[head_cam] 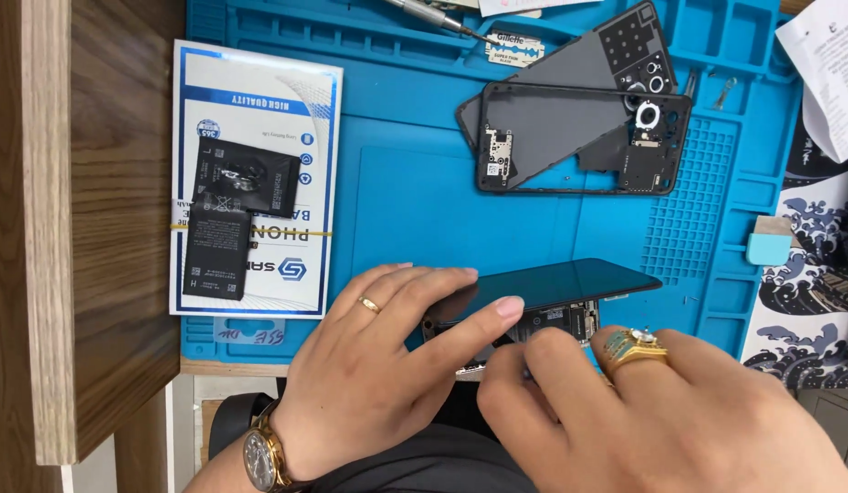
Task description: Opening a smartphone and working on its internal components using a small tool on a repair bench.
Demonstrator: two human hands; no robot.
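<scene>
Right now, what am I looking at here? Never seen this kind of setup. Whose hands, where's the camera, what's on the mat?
This is one picture from a camera worn on a person's head, looking down at their own two bare hands; there is no machine. The left hand, with a thin ring and a wristwatch, steadies an opened phone whose dark screen is lifted off the body. The right hand, wearing a large gold ring, works at the exposed inner parts at the near edge; what its fingertips grip is hidden. Everything lies on a blue repair mat. Farther back lie a bare phone frame over a grey back cover. At left, a white and blue box carries two black batteries.
</scene>
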